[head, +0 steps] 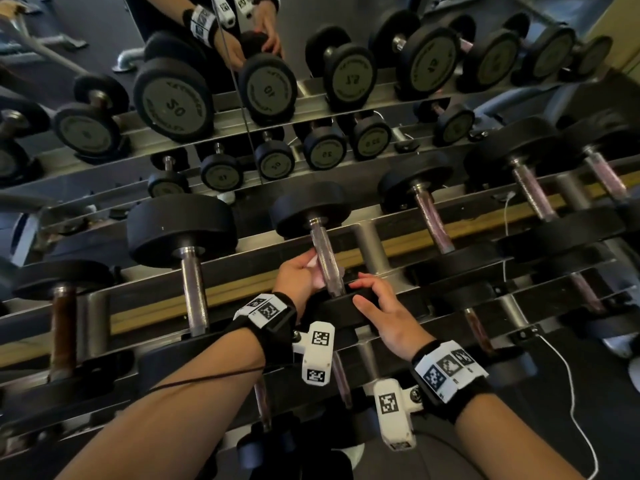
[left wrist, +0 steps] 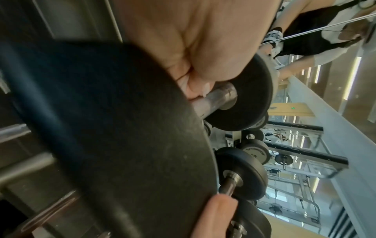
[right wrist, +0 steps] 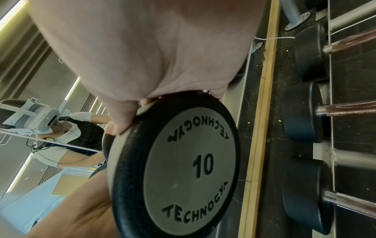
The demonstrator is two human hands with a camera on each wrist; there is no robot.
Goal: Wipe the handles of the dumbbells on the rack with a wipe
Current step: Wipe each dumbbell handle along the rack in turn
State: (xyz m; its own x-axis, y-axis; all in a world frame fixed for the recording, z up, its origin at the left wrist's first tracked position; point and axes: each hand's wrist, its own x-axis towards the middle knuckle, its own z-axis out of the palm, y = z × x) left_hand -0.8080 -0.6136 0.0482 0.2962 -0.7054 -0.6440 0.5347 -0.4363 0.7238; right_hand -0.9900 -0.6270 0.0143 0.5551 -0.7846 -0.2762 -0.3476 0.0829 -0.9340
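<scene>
**Two hands on a 10 dumbbell resting on a gym rack**

A person stands over a metal dumbbell rack [head: 375, 249], both forearms reaching down to one dumbbell [head: 311, 211] lying across its rails. The left hand [head: 299, 277] curls around the near part of the steel handle [head: 323, 258], fingers wrapped round it with a pale wipe [head: 317, 280] pinched against the metal; only a small edge of the wipe shows between fingers and bar. Just right of it, the right hand [head: 379, 315] grips the rim of the near end plate [head: 341, 311], fingers bent over its top edge and thumb on the outer face.

In the right wrist view, that plate's grey face [right wrist: 191, 169] reads "10" in the middle, with "TECHNOGYM" curved above and below, the last letter partly cut off. Beyond the hands, a mirror [head: 242, 98] reflects the rack, showing reversed numbers such as "50", "10" and "12" on other plates. Each wrist wears a black band carrying white blocks printed with square black-and-white codes. More dumbbells lie on both sides of the hands.
</scene>
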